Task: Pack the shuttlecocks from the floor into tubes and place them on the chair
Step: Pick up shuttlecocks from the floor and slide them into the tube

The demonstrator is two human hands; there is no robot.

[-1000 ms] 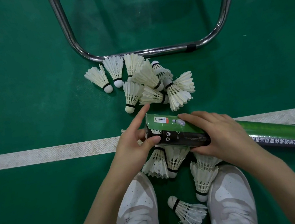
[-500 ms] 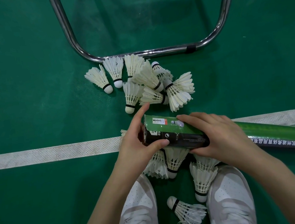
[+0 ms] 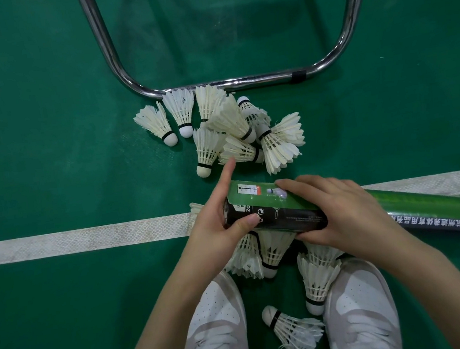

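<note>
A green and black shuttlecock tube (image 3: 273, 212) lies across the view just above the floor. My right hand (image 3: 339, 216) grips its middle from above. My left hand (image 3: 218, 230) holds the tube's left end, thumb across the black side and index finger straight out past the rim. A heap of white feather shuttlecocks (image 3: 230, 134) lies on the floor beyond the tube. More shuttlecocks (image 3: 318, 279) lie under the tube and between my shoes, one (image 3: 292, 330) nearest me. The tube's mouth is hidden by my left hand.
The chrome base bar of the chair (image 3: 230, 82) curves across the green floor just past the far heap. A white court line (image 3: 81, 239) runs left to right under my hands. My two white shoes (image 3: 215, 331) stand at the bottom.
My left thumb has slid further across the tube's black end and the hand has closed in on it. The tube and right hand have barely moved.
</note>
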